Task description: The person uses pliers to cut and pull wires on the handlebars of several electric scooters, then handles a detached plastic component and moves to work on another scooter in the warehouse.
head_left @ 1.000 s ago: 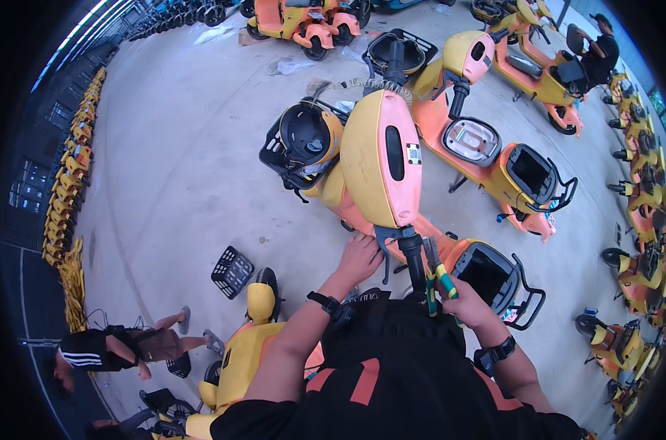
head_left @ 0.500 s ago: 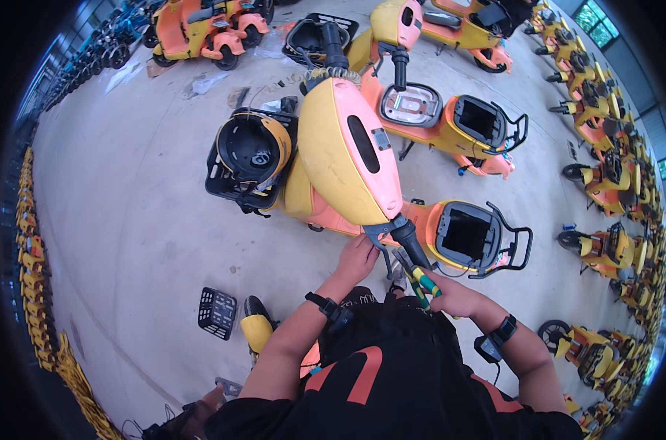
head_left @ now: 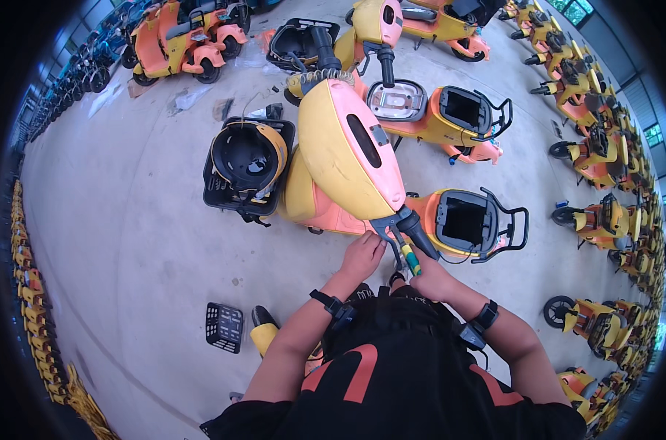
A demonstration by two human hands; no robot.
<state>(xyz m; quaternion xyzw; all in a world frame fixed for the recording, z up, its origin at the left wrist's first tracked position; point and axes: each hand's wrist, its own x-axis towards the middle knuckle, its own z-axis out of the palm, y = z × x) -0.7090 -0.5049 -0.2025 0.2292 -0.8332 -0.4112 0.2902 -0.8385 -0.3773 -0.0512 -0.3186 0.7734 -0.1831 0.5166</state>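
In front of me stands a yellow and pink scooter, its rounded handlebar cover point(head_left: 347, 158) spreading across the middle. Its near black handlebar grip point(head_left: 422, 238) and brake lever point(head_left: 390, 240) point toward me. At the lever's base my left hand point(head_left: 362, 257) has its fingers pinched together; what lies between them is hidden. My right hand point(head_left: 433, 280) is closed round green and yellow handled pliers point(head_left: 410, 259), just below the grip. The jaws of the pliers are up by the lever and hard to make out.
A black front basket point(head_left: 214, 194) on the scooter holds a yellow and black helmet point(head_left: 273, 143). A loose black crate point(head_left: 223, 327) lies on the floor at left. Another scooter point(head_left: 450, 117) is parked close behind, and rows of scooters point(head_left: 600, 220) line the right side.
My right hand has moved slightly left and up with the pliers, whose handles now look closer together. My left hand stays by the brake lever. The view has shifted a little.
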